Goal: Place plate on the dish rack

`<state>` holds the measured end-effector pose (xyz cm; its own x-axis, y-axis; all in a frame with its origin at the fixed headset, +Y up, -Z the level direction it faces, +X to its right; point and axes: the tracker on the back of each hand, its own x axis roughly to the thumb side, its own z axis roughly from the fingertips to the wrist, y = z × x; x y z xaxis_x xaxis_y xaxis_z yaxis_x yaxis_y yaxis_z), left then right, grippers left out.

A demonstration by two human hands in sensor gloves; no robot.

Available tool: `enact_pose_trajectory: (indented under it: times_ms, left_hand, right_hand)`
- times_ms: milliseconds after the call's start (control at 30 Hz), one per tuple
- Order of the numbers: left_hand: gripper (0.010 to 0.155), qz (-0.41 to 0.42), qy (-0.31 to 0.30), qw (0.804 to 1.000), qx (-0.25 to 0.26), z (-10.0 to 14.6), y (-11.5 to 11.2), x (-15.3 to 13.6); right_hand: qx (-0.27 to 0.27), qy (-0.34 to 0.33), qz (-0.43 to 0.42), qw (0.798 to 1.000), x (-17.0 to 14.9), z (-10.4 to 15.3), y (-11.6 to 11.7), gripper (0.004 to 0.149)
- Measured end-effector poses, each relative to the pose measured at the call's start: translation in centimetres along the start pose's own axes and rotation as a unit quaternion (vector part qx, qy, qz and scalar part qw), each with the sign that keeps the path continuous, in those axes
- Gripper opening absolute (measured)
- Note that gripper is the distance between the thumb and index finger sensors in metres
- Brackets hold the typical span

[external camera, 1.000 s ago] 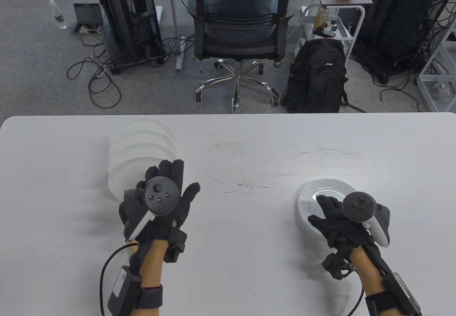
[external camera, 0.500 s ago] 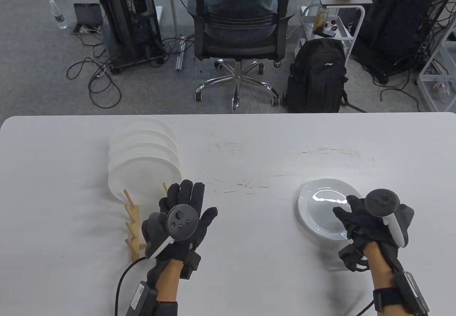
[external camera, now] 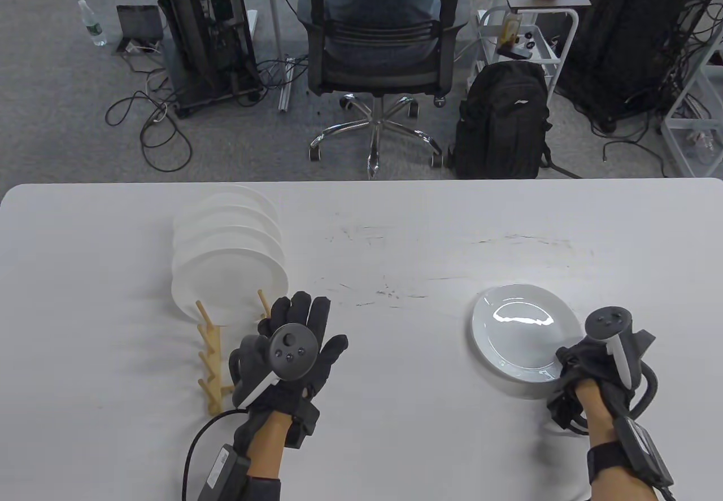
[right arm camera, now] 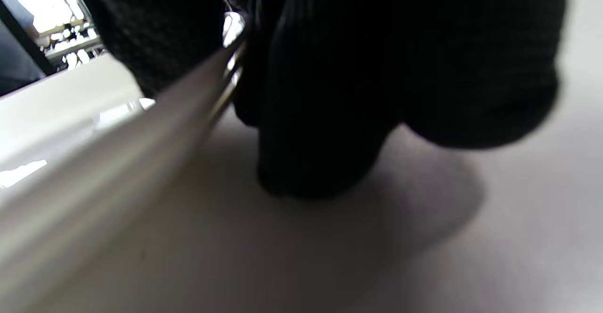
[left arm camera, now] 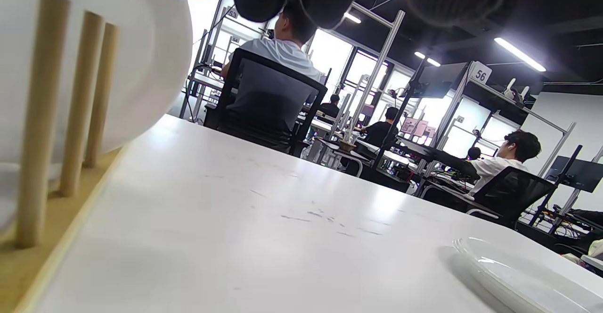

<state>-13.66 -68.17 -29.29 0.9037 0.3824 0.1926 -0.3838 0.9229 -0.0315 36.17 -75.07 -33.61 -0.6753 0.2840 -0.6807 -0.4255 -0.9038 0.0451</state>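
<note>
A white plate lies flat on the table at the right. My right hand is at its near right rim. In the right wrist view my gloved fingers sit above and below the plate's rim and pinch it. The wooden dish rack stands at the left, with several white plates upright in its far slots and its near pegs bare. My left hand is open with fingers spread, just right of the rack. The left wrist view shows the pegs and the lying plate.
The white table shows light scuff marks in the middle. Beyond its far edge stand an office chair, a black backpack and computer towers on the floor.
My left hand drew back and right from the racked plates, uncovering the rack's near pegs. My right hand slid from over the plate to its near right rim and took hold.
</note>
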Motion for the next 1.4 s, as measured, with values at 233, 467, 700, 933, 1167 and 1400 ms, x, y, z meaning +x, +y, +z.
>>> enact_pose_trajectory:
  times_ms: [233,467,700,933,1167,1400]
  left_hand:
    - [0.075,-0.003,-0.008,1.0,0.0,0.1,0.0,0.5]
    - [0.075,0.078,-0.044,0.996,0.028,0.2,-0.2,0.7]
    - [0.087,0.324,-0.032,0.942,-0.08,-0.2,-2.4,1.8]
    - [0.096,0.564,-0.071,0.798,-0.2,-0.9,-6.3,4.0]
    - [0.051,0.481,-0.018,0.876,0.013,-0.5,-0.4,0.9]
    - [0.046,0.007,-0.073,0.98,0.184,0.8,13.0,1.3]
  right_hand:
    - [-0.084,-0.072,-0.128,0.986,0.3,3.5,-6.5,0.048]
    - [-0.057,-0.22,-0.274,0.935,1.5,6.6,-7.7,0.063]
    - [0.222,-0.257,-0.483,0.807,3.4,6.9,-4.3,0.06]
    - [0.348,-0.335,-0.474,0.736,7.8,11.1,-0.5,0.06]
    - [0.167,-0.428,-0.333,0.823,8.2,12.3,-1.8,0.062]
    - [0.053,-0.398,-0.04,0.915,7.0,9.5,-1.4,0.071]
